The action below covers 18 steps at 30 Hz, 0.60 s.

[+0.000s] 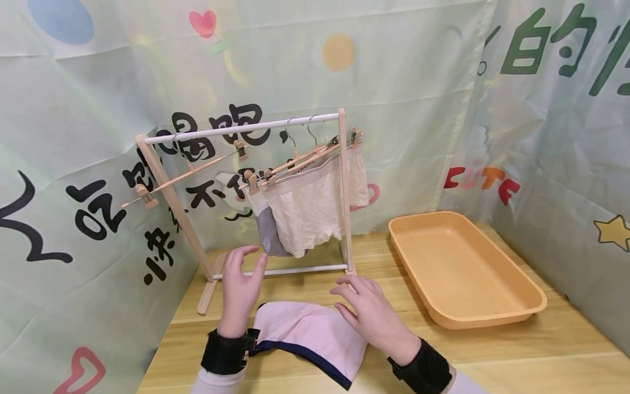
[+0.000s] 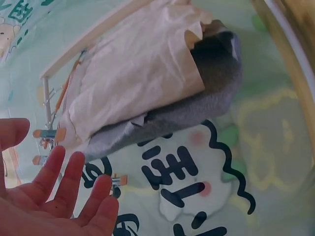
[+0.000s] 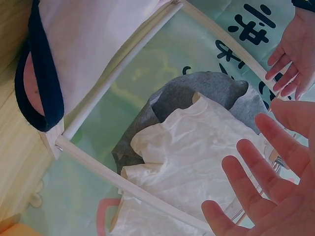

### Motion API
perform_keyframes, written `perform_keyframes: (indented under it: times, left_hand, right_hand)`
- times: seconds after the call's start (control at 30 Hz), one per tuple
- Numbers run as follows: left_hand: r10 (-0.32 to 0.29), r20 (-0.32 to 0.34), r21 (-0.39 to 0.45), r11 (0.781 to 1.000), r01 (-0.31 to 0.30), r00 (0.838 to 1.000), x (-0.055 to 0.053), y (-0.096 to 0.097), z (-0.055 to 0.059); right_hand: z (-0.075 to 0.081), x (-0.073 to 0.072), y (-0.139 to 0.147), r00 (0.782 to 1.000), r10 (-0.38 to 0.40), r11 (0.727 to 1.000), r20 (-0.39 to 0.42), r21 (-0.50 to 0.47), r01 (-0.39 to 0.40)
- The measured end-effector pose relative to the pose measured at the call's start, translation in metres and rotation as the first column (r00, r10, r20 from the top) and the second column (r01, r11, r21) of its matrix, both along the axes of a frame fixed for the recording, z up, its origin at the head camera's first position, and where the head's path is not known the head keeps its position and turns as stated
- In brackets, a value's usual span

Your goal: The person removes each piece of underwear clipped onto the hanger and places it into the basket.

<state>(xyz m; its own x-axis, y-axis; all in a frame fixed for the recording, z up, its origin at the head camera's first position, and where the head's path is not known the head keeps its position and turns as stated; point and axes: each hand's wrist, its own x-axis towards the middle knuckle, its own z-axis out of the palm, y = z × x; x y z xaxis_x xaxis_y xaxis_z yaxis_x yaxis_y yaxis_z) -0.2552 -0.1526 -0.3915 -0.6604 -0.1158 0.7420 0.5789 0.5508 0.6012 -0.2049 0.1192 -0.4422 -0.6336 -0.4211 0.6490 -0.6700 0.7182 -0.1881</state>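
In the head view a pink garment with navy trim [image 1: 310, 331] lies on the wooden table between my two hands. My left hand [image 1: 242, 287] is raised at its left, thumb and fingers apart and holding nothing. On the other side my right hand [image 1: 369, 312] hovers by the garment's right edge, fingers loosely bent, also holding nothing. Beyond them stands a small drying rack [image 1: 346, 213]. White underpants [image 1: 310, 202] hang from its rail by a clip hanger, with a grey and white garment [image 1: 268, 227] clipped behind. An empty clip hanger [image 1: 211, 163] hangs at the left.
An orange plastic tray [image 1: 462, 268] sits on the table to the right. Printed cloth walls [image 1: 403, 82] enclose the table at the back and both sides. The rack's wooden foot [image 1: 209, 293] reaches forward at the left.
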Motion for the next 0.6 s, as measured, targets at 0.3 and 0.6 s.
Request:
perform_keyframes:
  times: [0.3,0.6]
  left_hand:
    - [-0.042,0.060,-0.003,0.999,0.042,0.997,0.011,0.015,-0.004]
    - [-0.090,0.077,-0.040,0.995,0.093,0.993,0.019,0.036,-0.007]
  right_hand:
    - [0.000,-0.002,0.001,1.000,0.006,1.000,-0.003,0.000,-0.006]
    - [0.002,-0.002,0.002,1.000,0.010,1.000,-0.007,-0.005,-0.010]
